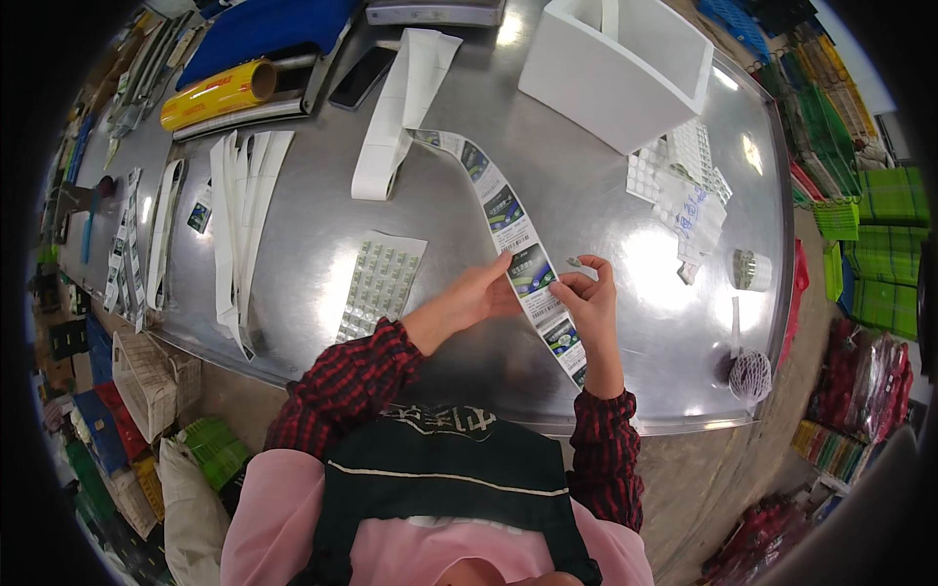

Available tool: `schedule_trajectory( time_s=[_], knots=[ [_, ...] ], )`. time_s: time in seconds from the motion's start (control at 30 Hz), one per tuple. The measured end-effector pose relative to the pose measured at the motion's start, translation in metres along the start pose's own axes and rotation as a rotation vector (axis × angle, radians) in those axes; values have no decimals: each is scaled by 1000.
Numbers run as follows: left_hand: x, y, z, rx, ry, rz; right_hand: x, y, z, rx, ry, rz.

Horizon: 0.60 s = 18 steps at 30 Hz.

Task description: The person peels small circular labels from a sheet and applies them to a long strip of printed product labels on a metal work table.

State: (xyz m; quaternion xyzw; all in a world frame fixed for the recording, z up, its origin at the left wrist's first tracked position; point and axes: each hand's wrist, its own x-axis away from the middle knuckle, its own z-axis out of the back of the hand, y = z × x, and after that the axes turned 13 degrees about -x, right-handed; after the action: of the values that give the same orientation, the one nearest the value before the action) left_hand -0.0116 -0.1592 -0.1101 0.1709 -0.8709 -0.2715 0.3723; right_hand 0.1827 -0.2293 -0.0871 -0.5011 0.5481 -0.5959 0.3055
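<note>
A long strip of printed labels (506,212) runs from a folded stack of white backing strip (388,124) down towards my body. My left hand (480,293) holds the strip's left edge, thumb on top. On the strip's right edge rest the thumb and a finger of my right hand (590,297); a small green-and-white sticker (573,261) is at its raised fingertip. Left of my left hand lies a sheet of small stickers (381,282) in rows on the steel table (454,373).
A white foam box (586,80) stands at the back right, near sticker sheets (689,183). Farther right are a sticker roll (751,269) and white netting (750,376). Folded label strips (245,212), a yellow film roll (220,94) and a phone (363,77) lie left.
</note>
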Motion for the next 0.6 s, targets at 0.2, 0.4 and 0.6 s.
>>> schedule_trajectory(
  time_s=[0.2,0.4,0.6],
  knots=[
    [11,26,-28,-249,193,-260,8,-27,11,233,24,199],
    [27,39,-39,-291,209,-278,21,-55,-24,125,-69,204],
    [33,39,-43,-218,195,-295,19,-43,-30,189,-60,228]
  ],
)
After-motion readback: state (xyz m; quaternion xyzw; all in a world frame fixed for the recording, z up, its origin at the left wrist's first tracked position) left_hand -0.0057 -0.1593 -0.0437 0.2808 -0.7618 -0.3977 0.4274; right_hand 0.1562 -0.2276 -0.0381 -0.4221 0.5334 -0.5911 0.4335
